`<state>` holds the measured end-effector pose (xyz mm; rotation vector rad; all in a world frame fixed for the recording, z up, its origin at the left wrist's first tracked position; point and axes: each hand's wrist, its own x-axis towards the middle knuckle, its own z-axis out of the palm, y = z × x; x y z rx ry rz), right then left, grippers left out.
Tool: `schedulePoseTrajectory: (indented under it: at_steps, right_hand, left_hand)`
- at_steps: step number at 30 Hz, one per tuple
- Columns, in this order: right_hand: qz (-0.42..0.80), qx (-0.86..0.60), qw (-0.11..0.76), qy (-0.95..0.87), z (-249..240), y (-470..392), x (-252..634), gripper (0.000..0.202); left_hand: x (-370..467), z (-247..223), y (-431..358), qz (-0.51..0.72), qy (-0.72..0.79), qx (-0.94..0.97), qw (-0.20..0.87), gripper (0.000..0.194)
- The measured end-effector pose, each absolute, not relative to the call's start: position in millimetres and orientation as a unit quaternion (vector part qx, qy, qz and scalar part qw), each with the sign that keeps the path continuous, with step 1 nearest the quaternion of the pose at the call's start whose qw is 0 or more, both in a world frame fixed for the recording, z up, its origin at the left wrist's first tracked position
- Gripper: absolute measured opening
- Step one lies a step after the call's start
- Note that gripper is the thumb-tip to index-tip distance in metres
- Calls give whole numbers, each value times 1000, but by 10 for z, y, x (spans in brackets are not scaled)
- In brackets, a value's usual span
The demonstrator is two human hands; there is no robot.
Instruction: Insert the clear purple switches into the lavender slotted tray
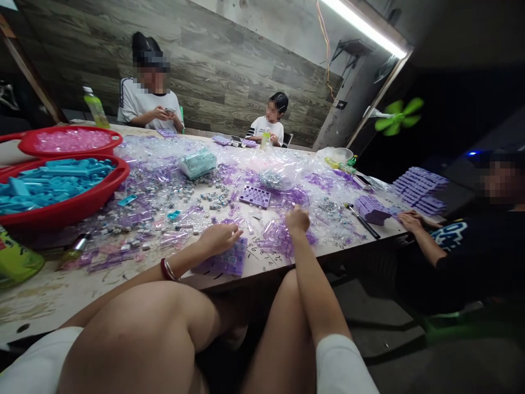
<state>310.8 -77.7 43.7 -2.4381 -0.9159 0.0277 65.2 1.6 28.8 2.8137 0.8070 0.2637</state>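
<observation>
Purple panel (234,259) w/ rows of squarish cells, some pale, lies flat nr the tbl (36,306) edge, partly hidden behind my L hand (221,238). Loose purple pcs (275,238), see-through, many long & thin, sit in a messy heap to its R, by my R hand (297,220); can't tell if I've one pinched.

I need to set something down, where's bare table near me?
Bare wood lies between the near green bottle and left forearm. A smaller, written-on patch separates the near purple panel from purple strips. Mid-table is crowded with clear plastic.
</observation>
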Motion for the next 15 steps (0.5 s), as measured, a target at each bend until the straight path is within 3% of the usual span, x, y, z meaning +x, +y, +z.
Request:
schedulePoseTrajectory:
  at_steps: [4, 9, 15]
  right_hand:
    - [-91, -920, 216, -315, 286, -798, 3521, 39]
    - [-106, -925, 167, -324, 46, -736, 3774, 35]
    - [-108, -932, 149, -313, -54, -688, 3919, 32]
  left_hand:
    - [644, 209, 28, 71, 243, 960, 116, 44]
    - [622, 188, 44, 63, 191, 971, 127, 61]
    - [625, 248, 58, 95, 228, 938, 241, 42]
